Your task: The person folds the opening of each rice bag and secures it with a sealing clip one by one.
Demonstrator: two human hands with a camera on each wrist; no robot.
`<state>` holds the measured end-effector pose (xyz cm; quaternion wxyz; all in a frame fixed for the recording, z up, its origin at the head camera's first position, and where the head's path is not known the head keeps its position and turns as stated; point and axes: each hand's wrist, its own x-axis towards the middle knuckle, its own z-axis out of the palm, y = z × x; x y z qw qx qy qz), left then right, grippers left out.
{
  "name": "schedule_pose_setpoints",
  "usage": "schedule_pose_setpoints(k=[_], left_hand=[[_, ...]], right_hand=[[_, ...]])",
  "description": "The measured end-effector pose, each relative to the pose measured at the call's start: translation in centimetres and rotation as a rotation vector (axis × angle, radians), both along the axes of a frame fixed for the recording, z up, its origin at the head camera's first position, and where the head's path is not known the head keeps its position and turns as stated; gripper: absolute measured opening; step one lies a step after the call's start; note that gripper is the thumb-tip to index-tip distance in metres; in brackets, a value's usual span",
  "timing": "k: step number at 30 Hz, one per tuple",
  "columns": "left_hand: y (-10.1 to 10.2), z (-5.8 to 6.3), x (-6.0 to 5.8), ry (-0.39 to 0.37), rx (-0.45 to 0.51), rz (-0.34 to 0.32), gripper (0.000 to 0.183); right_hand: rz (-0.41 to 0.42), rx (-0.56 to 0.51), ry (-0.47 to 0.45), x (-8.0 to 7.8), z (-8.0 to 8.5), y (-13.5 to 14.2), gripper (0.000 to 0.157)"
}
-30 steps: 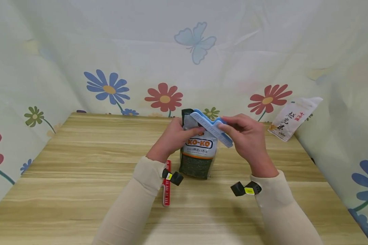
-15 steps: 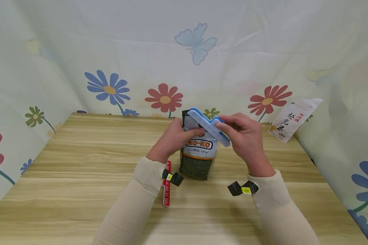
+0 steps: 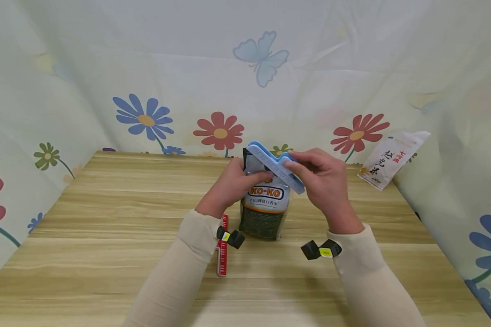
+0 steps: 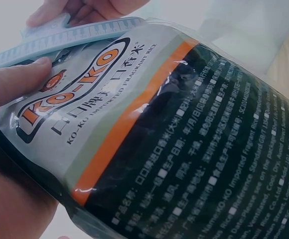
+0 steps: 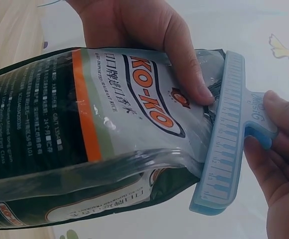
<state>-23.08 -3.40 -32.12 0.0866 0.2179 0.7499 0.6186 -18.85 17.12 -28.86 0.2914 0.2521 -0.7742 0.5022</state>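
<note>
This looks like a small screened-off tabletop set for recording, rather than a working kitchen; whether it stands in a home or a studio cannot be told. A pale printed sheet [image 3: 180, 72] closes in the wood-grain table [image 3: 127, 218] on the left, far and right sides, its creases and folds showing it is hanging material. It carries a blue butterfly [image 3: 261, 58] and large cartoon flowers [image 3: 219, 133]. Small black cameras [image 3: 311, 250] sit at both cuffs. Only the KO-KO rice bag [image 3: 262, 222] and white rice bag [image 3: 393, 159] suggest a pantry.
</note>
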Motion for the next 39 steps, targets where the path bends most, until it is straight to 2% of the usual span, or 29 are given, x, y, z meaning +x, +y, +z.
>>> schedule_pose_setpoints(k=[19,29,39], left_hand=[[-0.04,0.04,0.06,-0.005,0.035,-0.029,0.033],[0.05,0.1,-0.18,-0.053,0.002,-0.004,0.035],[0.47,0.05,0.13,-0.007,0.06,-0.011,0.03]], right_hand=[[0.01,-0.012,0.02,-0.3,0.06,-0.59,0.023],[0.059,-0.063,-0.047,-0.42,-0.12,-0.59,0.026],[0.051,-0.081,-0.096,-0.64,-0.24,-0.39,0.027]])
